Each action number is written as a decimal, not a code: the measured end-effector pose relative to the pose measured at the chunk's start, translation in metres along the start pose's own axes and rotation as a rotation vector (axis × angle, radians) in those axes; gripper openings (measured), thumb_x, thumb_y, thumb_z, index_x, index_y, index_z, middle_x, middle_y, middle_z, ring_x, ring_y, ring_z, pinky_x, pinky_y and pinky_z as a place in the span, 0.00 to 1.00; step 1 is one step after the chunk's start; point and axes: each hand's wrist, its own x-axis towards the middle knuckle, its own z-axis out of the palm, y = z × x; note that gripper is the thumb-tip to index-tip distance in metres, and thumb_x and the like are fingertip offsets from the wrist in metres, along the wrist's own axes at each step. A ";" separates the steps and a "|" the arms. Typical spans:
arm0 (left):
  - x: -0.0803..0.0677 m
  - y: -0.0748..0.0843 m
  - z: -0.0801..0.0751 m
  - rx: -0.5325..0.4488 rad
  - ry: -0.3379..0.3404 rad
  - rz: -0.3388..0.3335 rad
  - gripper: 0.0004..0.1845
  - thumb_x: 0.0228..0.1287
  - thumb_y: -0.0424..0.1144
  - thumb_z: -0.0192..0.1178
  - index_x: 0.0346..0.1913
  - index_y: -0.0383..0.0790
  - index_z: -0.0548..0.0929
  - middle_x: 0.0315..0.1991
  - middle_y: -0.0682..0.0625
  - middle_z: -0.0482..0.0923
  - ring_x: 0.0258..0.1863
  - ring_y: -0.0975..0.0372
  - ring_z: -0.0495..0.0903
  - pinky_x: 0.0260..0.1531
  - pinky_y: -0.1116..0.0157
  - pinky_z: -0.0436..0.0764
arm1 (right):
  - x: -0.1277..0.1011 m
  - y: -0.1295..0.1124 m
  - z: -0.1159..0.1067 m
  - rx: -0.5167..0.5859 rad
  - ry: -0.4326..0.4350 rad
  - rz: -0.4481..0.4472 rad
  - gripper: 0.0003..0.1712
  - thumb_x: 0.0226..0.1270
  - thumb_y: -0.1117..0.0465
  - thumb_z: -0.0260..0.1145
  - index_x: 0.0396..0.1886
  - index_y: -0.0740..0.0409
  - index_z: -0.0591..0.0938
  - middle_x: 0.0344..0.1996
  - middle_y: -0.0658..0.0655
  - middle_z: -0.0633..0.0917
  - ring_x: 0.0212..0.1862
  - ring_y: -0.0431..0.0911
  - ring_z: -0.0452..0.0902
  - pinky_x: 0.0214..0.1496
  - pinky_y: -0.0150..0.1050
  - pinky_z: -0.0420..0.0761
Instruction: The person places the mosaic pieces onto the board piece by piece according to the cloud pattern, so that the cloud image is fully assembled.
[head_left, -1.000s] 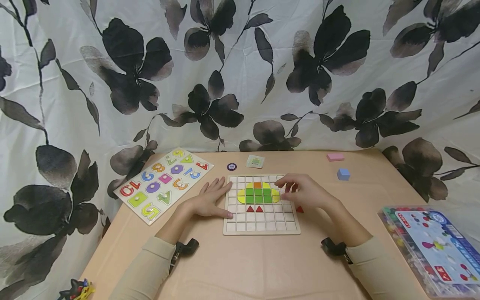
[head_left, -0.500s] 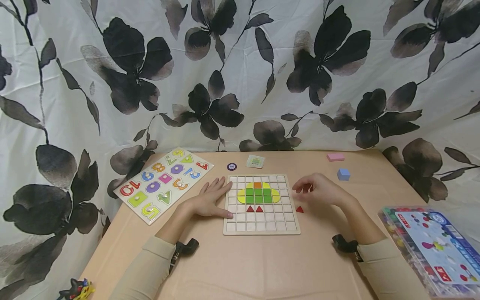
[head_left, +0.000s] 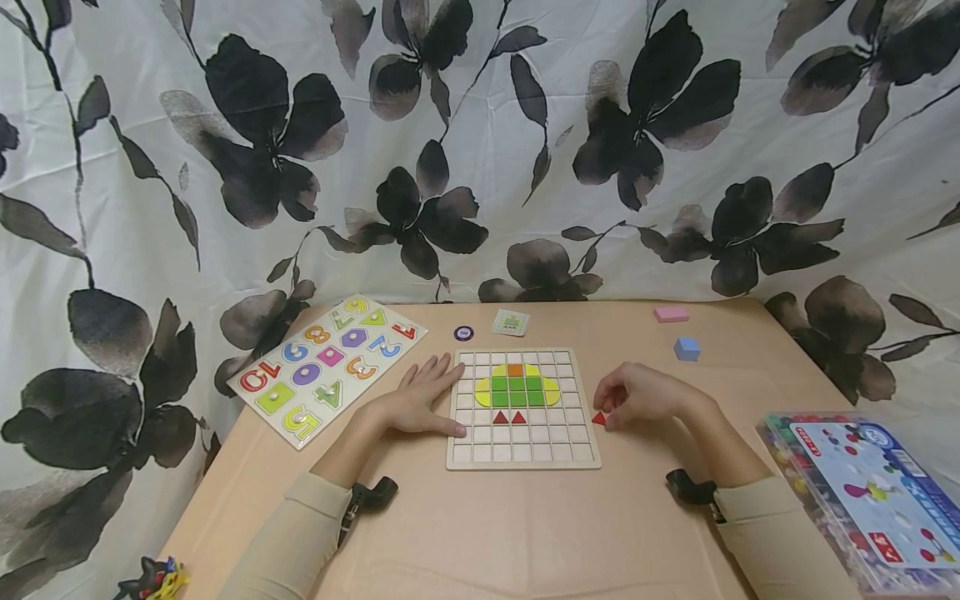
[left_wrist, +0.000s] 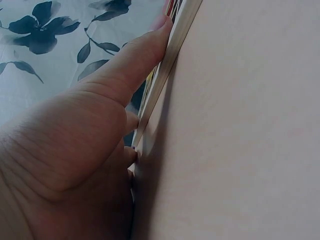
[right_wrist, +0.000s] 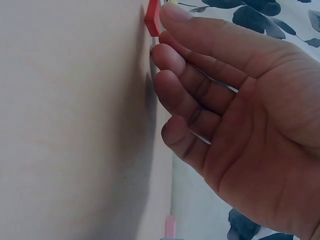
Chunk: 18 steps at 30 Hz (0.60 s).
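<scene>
On the table lies a white grid board [head_left: 522,454] bearing green squares [head_left: 517,392], yellow rounded corner pieces, an orange square [head_left: 514,370] and two red triangles [head_left: 510,418]. The left hand [head_left: 412,404] rests flat at the board's left edge, fingers spread; its thumb lies along the edge in the left wrist view. Beside the board's right edge, the right hand [head_left: 641,396] has its thumb and curled fingers at a loose red triangle [head_left: 598,418]. In the right wrist view the thumb tip overlaps this thick red triangle [right_wrist: 152,19], and the other fingers curl below it.
A number-and-shape puzzle board [head_left: 327,372] lies at the left. Behind the grid board are a round dark token [head_left: 463,333] and a small patterned card [head_left: 511,322]. A pink block [head_left: 671,314], a blue cube [head_left: 687,348] and a clear case [head_left: 877,508] are at the right.
The right hand has moved from over the grid board's right part rightward, then down toward the person, to the loose red triangle. The left hand has stayed in place.
</scene>
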 end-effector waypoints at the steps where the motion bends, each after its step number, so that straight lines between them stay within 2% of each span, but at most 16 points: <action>1: 0.001 -0.001 0.000 0.000 -0.002 -0.002 0.65 0.55 0.73 0.68 0.86 0.45 0.47 0.86 0.37 0.32 0.85 0.43 0.30 0.81 0.39 0.31 | 0.000 0.000 0.001 -0.004 -0.001 -0.002 0.11 0.57 0.67 0.80 0.39 0.58 0.88 0.29 0.51 0.84 0.36 0.46 0.77 0.38 0.32 0.79; 8: 0.001 0.000 0.001 0.022 -0.006 -0.014 0.65 0.55 0.75 0.66 0.86 0.49 0.46 0.86 0.41 0.30 0.85 0.47 0.28 0.81 0.42 0.29 | 0.002 -0.003 0.003 -0.026 -0.001 -0.044 0.11 0.56 0.68 0.80 0.38 0.61 0.87 0.28 0.51 0.82 0.34 0.45 0.76 0.35 0.30 0.77; 18: -0.001 0.004 -0.001 0.025 -0.010 -0.018 0.64 0.56 0.75 0.66 0.86 0.49 0.46 0.86 0.41 0.31 0.85 0.46 0.28 0.81 0.41 0.30 | 0.003 -0.003 0.004 -0.046 0.016 -0.016 0.09 0.57 0.69 0.80 0.36 0.57 0.88 0.28 0.51 0.83 0.34 0.44 0.76 0.36 0.31 0.78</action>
